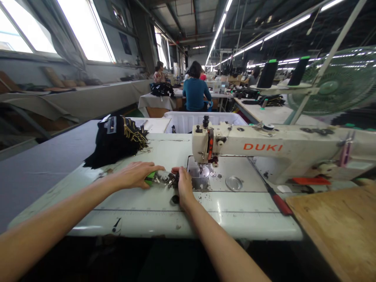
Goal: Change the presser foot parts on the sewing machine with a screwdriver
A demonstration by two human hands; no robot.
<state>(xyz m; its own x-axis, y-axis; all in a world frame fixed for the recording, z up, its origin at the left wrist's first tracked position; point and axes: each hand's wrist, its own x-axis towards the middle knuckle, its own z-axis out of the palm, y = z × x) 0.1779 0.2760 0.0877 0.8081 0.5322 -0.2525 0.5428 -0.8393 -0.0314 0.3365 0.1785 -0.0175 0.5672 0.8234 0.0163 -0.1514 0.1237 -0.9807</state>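
My left hand (138, 175) rests on the sewing table (152, 219), fingers curled around a small green-handled metal tool (157, 178), perhaps thread snips. My right hand (183, 183) lies just right of it, fingers closed on a small dark piece (173, 181) next to the tool's tip. Both hands sit just left of the needle plate (202, 174) of a white DUKI sewing machine (264, 147). What the dark piece is I cannot make out.
A pile of black fabric with gold trim (117, 141) lies at the table's back left. A white bin (205, 119) stands behind the machine. A wooden board (337, 223) is at the right, a green fan (337, 84) above. People sit at tables further back.
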